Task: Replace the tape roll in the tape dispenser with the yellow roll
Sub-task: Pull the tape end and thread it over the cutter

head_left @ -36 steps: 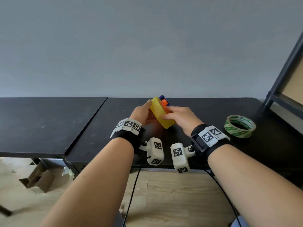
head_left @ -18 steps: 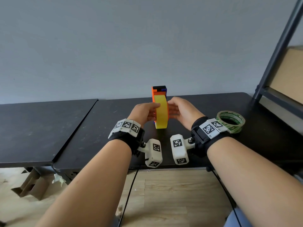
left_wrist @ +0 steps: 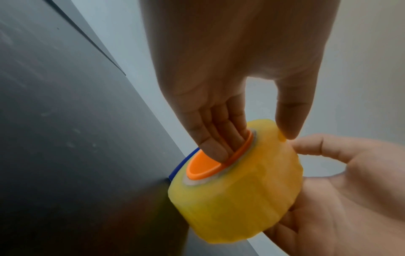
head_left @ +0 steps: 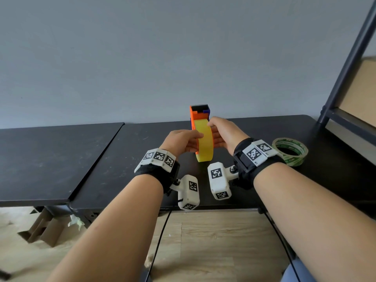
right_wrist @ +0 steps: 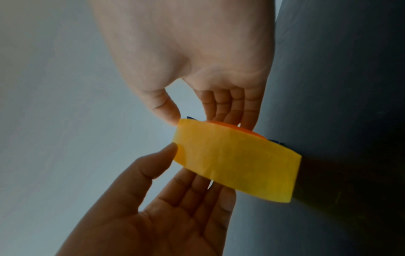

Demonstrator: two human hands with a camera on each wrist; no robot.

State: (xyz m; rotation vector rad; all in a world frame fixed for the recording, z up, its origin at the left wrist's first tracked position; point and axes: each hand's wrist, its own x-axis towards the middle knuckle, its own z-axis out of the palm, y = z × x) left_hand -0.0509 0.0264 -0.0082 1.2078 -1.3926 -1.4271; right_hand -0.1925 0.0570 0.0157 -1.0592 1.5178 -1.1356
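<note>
The orange and blue tape dispenser (head_left: 199, 113) stands upright on the black table (head_left: 254, 129), with the yellow roll (head_left: 205, 143) seated on its orange hub (left_wrist: 202, 167). My left hand (head_left: 186, 140) lays straight fingers (left_wrist: 215, 138) flat against the hub on the left side, its thumb touching the roll's rim (left_wrist: 236, 199). My right hand (head_left: 218, 133) presses the opposite face with its fingers (right_wrist: 232, 112), thumb resting on the rim's upper edge (right_wrist: 236, 161). The dispenser's lower body is hidden behind the roll and hands.
A clear roll with green print (head_left: 291, 152) lies flat on the table to the right of my right wrist. A dark shelf frame (head_left: 345, 64) rises at the far right. A second black tabletop (head_left: 50, 155) adjoins on the left. Cardboard (head_left: 42, 231) lies on the floor.
A second ago the dispenser with the roll was tilted between my hands; it now stands upright on the table. My right thumb has come onto the roll's rim.
</note>
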